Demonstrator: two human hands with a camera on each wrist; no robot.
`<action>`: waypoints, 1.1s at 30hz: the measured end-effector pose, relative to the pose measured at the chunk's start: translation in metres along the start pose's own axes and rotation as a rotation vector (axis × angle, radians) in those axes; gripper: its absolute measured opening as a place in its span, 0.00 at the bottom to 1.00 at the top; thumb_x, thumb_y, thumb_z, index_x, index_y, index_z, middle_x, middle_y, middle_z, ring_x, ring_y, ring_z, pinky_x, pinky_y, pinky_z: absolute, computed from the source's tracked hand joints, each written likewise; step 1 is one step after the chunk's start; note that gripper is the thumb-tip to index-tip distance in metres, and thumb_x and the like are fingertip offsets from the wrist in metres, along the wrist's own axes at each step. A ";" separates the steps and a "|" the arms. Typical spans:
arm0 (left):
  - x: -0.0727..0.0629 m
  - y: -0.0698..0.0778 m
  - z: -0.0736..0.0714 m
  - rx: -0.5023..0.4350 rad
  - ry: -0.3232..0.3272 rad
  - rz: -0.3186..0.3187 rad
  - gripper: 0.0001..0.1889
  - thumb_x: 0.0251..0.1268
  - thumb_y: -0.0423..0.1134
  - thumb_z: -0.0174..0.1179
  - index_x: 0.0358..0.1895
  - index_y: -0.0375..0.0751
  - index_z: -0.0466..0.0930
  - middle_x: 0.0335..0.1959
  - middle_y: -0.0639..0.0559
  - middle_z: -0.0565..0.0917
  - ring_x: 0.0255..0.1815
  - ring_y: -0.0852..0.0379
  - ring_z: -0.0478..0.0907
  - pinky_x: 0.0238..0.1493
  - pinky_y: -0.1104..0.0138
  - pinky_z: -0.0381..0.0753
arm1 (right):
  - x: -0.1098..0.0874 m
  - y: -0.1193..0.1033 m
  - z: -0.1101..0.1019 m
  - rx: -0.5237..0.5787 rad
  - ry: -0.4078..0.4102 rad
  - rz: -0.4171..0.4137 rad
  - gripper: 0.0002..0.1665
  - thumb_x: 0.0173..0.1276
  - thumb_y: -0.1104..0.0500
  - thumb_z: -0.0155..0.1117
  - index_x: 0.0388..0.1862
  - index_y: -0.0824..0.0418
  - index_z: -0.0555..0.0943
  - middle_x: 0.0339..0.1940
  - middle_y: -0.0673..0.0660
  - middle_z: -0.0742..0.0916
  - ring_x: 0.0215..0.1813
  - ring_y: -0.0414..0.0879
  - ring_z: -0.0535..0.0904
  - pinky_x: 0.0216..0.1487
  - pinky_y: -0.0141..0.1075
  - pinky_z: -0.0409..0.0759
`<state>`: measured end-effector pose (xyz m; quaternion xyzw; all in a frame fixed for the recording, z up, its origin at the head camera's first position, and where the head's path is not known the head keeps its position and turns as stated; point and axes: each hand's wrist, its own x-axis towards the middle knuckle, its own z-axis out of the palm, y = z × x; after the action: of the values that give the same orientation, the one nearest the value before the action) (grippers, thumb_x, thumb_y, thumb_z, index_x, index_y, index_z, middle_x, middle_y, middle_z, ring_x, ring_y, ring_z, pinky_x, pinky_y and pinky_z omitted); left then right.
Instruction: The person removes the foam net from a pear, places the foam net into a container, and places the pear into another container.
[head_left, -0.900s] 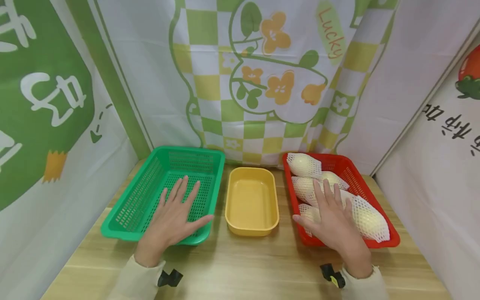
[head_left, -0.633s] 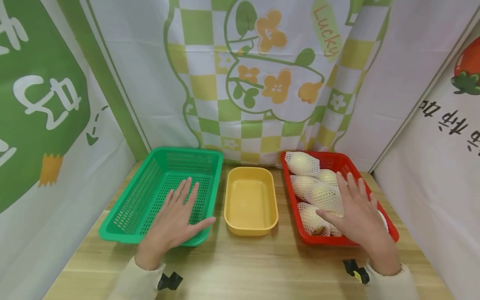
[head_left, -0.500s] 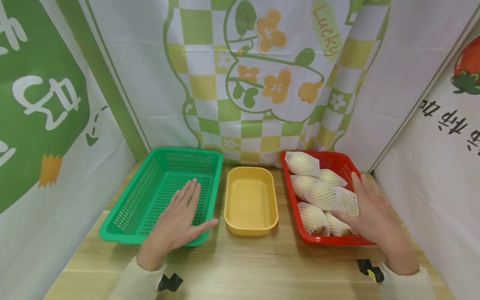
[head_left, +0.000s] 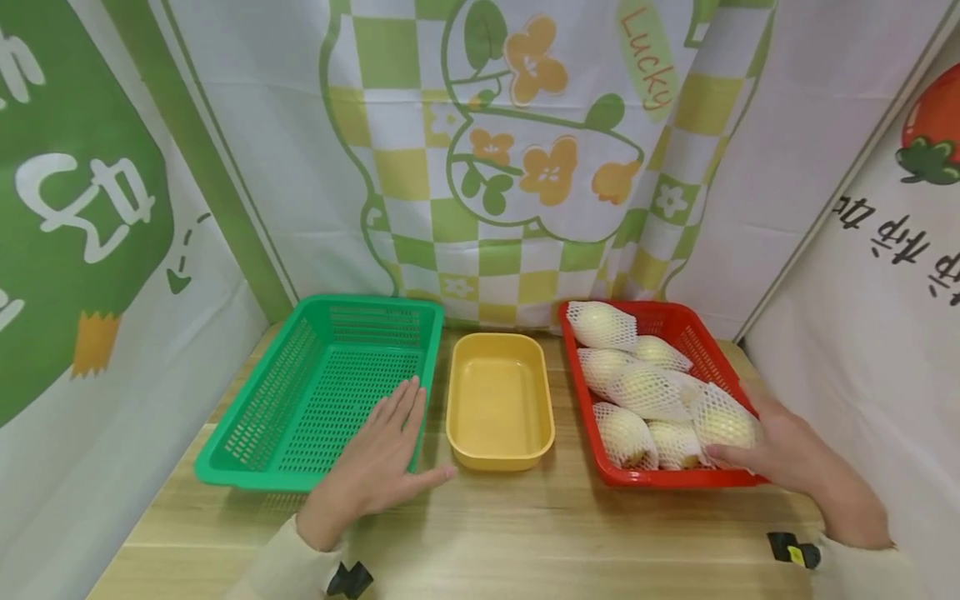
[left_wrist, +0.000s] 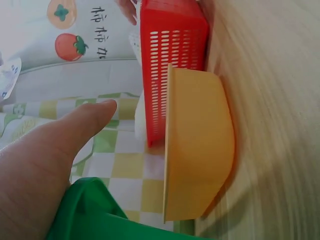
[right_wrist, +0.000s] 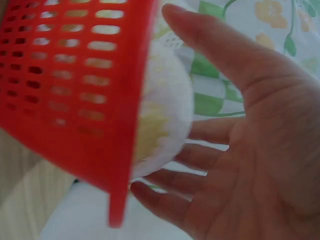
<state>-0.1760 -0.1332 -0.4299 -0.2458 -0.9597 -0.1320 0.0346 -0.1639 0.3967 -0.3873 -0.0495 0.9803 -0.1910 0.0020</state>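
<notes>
My right hand (head_left: 795, 450) is at the front right corner of the red basket (head_left: 652, 478), beside a pale yellow fruit (head_left: 723, 423) in a white foam net. In the right wrist view its thumb stretches over the near side of this fruit (right_wrist: 162, 112) and the fingers curve behind it, with a gap before the palm. Several more netted, pear-like fruits (head_left: 645, 392) fill the basket. My left hand (head_left: 382, 462), fingers straight and thumb spread, hovers over the front right corner of the green basket (head_left: 433, 358), holding nothing.
A yellow tub (head_left: 498, 404) stands between the two baskets on the wooden table (head_left: 525, 533). Behind them hangs a checked, flowered cloth (head_left: 517, 258). Printed white panels (head_left: 862, 308) close in both sides.
My right hand has moved right across the red basket and lowered to the fruit at its front right. My left hand has shifted slightly right and toward me, still flat.
</notes>
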 end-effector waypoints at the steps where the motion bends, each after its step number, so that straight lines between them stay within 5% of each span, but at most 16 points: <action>1: 0.000 0.000 0.002 0.002 -0.001 0.000 0.59 0.70 0.74 0.54 0.84 0.28 0.46 0.88 0.34 0.44 0.89 0.36 0.43 0.87 0.42 0.52 | 0.001 0.003 0.002 0.003 -0.004 -0.005 0.72 0.57 0.37 0.82 0.83 0.74 0.53 0.67 0.76 0.76 0.57 0.67 0.76 0.55 0.66 0.83; 5: -0.001 0.000 0.007 -0.007 -0.004 -0.006 0.60 0.69 0.76 0.52 0.85 0.29 0.46 0.88 0.35 0.44 0.89 0.36 0.44 0.87 0.42 0.52 | 0.001 0.010 0.007 -0.014 -0.016 -0.002 0.73 0.58 0.37 0.80 0.82 0.80 0.51 0.73 0.83 0.69 0.64 0.75 0.71 0.62 0.76 0.74; 10: -0.001 0.000 0.009 -0.013 -0.004 -0.005 0.61 0.69 0.77 0.51 0.85 0.29 0.46 0.88 0.35 0.43 0.89 0.36 0.44 0.87 0.43 0.52 | 0.002 0.013 0.012 -0.045 0.028 -0.051 0.69 0.57 0.41 0.82 0.77 0.83 0.56 0.69 0.86 0.73 0.64 0.78 0.72 0.62 0.75 0.74; 18: -0.002 -0.001 0.010 -0.016 0.007 -0.012 0.60 0.69 0.76 0.53 0.84 0.29 0.46 0.88 0.34 0.44 0.89 0.36 0.44 0.86 0.42 0.53 | 0.008 0.010 0.021 -0.166 0.201 -0.284 0.46 0.45 0.46 0.89 0.57 0.71 0.79 0.44 0.60 0.89 0.43 0.53 0.82 0.47 0.53 0.83; 26: -0.002 -0.001 0.010 -0.024 0.002 -0.011 0.60 0.69 0.76 0.53 0.85 0.29 0.45 0.88 0.35 0.43 0.89 0.37 0.42 0.87 0.44 0.51 | 0.008 -0.001 0.018 -0.140 0.084 -0.066 0.47 0.51 0.49 0.87 0.60 0.76 0.76 0.46 0.70 0.87 0.46 0.62 0.81 0.52 0.63 0.83; 33: -0.002 -0.003 0.011 -0.029 0.000 -0.008 0.60 0.69 0.75 0.54 0.85 0.29 0.44 0.88 0.35 0.43 0.89 0.37 0.43 0.87 0.44 0.52 | 0.007 -0.011 0.016 -0.180 0.142 -0.088 0.38 0.49 0.54 0.85 0.51 0.74 0.77 0.37 0.64 0.85 0.38 0.57 0.79 0.40 0.54 0.83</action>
<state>-0.1759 -0.1331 -0.4416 -0.2426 -0.9586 -0.1458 0.0304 -0.1690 0.3802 -0.3984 -0.0786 0.9881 -0.1052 -0.0803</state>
